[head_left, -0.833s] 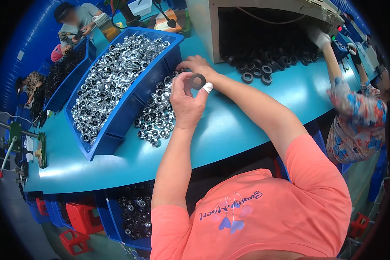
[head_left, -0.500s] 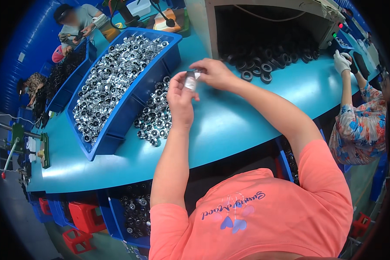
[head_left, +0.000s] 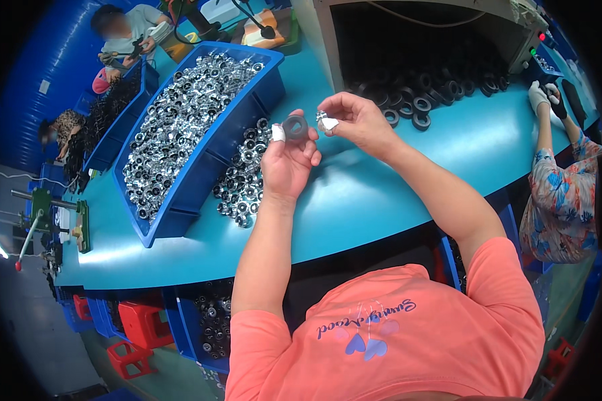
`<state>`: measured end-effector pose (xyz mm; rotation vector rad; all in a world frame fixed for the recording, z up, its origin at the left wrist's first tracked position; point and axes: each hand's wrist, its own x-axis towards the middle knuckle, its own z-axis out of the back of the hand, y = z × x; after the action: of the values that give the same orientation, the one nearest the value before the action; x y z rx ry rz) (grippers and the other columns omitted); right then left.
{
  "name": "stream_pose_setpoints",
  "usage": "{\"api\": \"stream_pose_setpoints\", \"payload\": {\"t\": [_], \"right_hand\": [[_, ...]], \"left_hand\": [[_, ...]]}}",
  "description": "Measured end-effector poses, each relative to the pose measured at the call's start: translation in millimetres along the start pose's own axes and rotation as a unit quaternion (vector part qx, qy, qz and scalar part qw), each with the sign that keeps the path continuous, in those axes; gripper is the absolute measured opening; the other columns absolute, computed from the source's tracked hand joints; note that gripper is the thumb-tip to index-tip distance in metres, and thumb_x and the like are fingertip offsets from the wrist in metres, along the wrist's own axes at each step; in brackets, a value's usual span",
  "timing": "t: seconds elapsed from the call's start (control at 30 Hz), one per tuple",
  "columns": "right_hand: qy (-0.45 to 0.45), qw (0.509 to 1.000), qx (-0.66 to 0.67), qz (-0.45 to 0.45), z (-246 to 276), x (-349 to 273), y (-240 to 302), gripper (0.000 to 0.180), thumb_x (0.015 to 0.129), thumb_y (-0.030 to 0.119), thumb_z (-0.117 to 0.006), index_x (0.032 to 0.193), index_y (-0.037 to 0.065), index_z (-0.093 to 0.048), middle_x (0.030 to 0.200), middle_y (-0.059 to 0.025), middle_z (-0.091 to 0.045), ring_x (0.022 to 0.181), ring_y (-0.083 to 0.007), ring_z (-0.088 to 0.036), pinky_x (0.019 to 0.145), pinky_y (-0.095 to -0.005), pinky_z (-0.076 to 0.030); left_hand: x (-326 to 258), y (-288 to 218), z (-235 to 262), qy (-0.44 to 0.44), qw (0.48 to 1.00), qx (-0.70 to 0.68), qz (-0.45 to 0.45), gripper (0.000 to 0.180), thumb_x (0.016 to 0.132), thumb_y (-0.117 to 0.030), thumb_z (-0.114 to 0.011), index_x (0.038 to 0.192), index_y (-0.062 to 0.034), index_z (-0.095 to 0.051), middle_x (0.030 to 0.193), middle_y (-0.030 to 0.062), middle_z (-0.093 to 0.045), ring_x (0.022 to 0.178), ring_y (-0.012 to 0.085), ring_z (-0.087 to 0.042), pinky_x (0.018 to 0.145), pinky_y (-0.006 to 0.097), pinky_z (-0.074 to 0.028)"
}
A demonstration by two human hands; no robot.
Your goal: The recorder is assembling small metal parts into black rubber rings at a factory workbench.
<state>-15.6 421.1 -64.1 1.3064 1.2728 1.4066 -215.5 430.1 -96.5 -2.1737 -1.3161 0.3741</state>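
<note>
Between the thumb and fingers of my left hand (head_left: pixel 287 164) is a dark ring (head_left: pixel 295 127) with an open centre, its face turned up. White tape wraps the thumb of that hand. Just right of it, my right hand (head_left: pixel 366 127) pinches a small shiny metal part (head_left: pixel 321 115), also with white tape on a digit. The two held pieces are apart, a short gap between them, above the table. Left of my left hand lies a heap of loose silver parts with dark centres (head_left: pixel 241 184).
A long blue bin (head_left: pixel 244 119) full of silver parts stands on the turquoise table (head_left: pixel 354 200). Several black rings (head_left: pixel 421 104) spill from a box-like housing (head_left: pixel 324 40). A green hand press (head_left: pixel 41 207) stands far left. Co-workers sit at the upper left and right.
My hands have drawn apart. The ring now shows in my left hand and the metal part in my right. The whole view has shifted slightly.
</note>
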Motion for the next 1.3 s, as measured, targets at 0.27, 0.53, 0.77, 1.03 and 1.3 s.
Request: {"api": "stream_pose_setpoints", "payload": {"t": [0.27,0.53,0.77,1.03,1.3], "right_hand": [[0.000,0.998,-0.019,0.059,-3.5,-4.2,-4.3,0.033,0.084,0.012,-0.079,0.114,0.003,-0.068,0.105,-0.0059,-0.070,0.095,-0.0132,-0.068,0.086,-0.0293,-0.056],[-0.012,0.995,-0.068,0.077,-4.7,-5.8,-0.5,0.034,0.082,0.013,-0.081,0.112,0.003,-0.069,0.105,-0.0063,-0.069,0.095,-0.0150,-0.070,0.085,-0.0310,-0.059],[-0.015,0.972,-0.175,0.157,-5.4,-9.3,3.9,0.033,0.078,0.011,-0.082,0.108,0.003,-0.070,0.101,-0.0072,-0.069,0.087,-0.0172,-0.072,0.082,-0.0301,-0.059],[-0.020,0.966,-0.192,0.174,-5.2,-10.1,6.2,0.030,0.077,0.006,-0.081,0.105,0.004,-0.071,0.100,-0.0074,-0.068,0.086,-0.0171,-0.071,0.080,-0.0298,-0.059],[-0.035,0.947,-0.236,0.217,-6.0,-9.9,5.2,0.030,0.074,0.004,-0.082,0.102,0.006,-0.073,0.097,-0.0054,-0.068,0.083,-0.0164,-0.069,0.076,-0.0298,-0.057]], "left_hand": [[0.9,2.5,-1.5,-0.011,0.999,0.032,-0.001,0.049,0.111,-0.041,-0.037,0.139,-0.0054,-0.055,0.105,0.0106,-0.066,0.075,0.0176,-0.055,0.065,0.034,-0.048],[-0.7,4.3,-5.0,-0.019,0.996,0.087,-0.018,0.045,0.109,-0.036,-0.041,0.139,-0.0049,-0.055,0.107,0.0071,-0.065,0.076,0.0170,-0.057,0.063,0.035,-0.050],[-3.9,6.5,-11.4,-0.016,0.988,0.152,-0.030,0.043,0.109,-0.032,-0.043,0.141,-0.0042,-0.051,0.108,0.0065,-0.063,0.077,0.0172,-0.060,0.062,0.035,-0.052],[-3.1,8.0,-13.4,-0.018,0.981,0.192,-0.028,0.044,0.108,-0.030,-0.045,0.143,-0.0045,-0.048,0.106,0.0074,-0.062,0.076,0.0172,-0.060,0.063,0.034,-0.053],[-4.6,11.5,-16.6,-0.036,0.966,0.253,-0.046,0.044,0.108,-0.029,-0.047,0.144,-0.0055,-0.047,0.106,0.0078,-0.062,0.078,0.0155,-0.060,0.065,0.034,-0.054]]}}
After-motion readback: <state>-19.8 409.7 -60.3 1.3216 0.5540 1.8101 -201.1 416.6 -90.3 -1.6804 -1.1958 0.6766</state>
